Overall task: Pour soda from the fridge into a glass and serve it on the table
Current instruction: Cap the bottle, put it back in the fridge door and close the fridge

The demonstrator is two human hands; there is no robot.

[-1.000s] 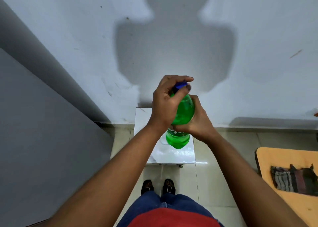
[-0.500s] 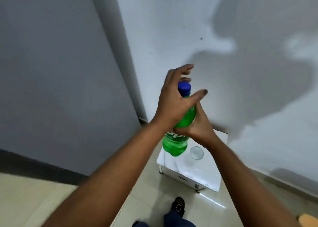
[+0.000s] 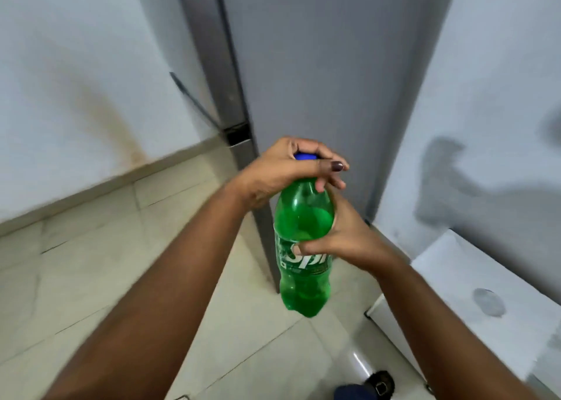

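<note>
While the bottle (image 3: 303, 239) hangs upright in mid-air over the floor, its long axis runs near vertical, cap (image 3: 306, 156) at top, base toward the tiles; that axis is what the next move turns on.

Head view, the only one I have:
- Left hand (image 3: 291, 169) sits directly on top of the bottle, fingers curled over the blue cap, clamped on it. Forearm comes in from lower left, wrist bent down over the neck.
- Right hand (image 3: 343, 235) wraps the bottle's right side at the shoulder and label, thumb across the front, clamped on the body. Forearm comes in from lower right.
- So the cap is under the left hand, the body is beside the right. Left is the one placed to twist; right is the brace.
- Fridge (image 3: 318, 66) stands just behind the bottle, door closed as far as I can tell.
- White counter (image 3: 455, 278) is off to the right, apart from the bottle. Glass (image 3: 488, 302) on it is blurred; can't tell if it holds anything.

My read: cap being turned, direction unknown. Bottle is half-full or less, so easy to carry.
</note>
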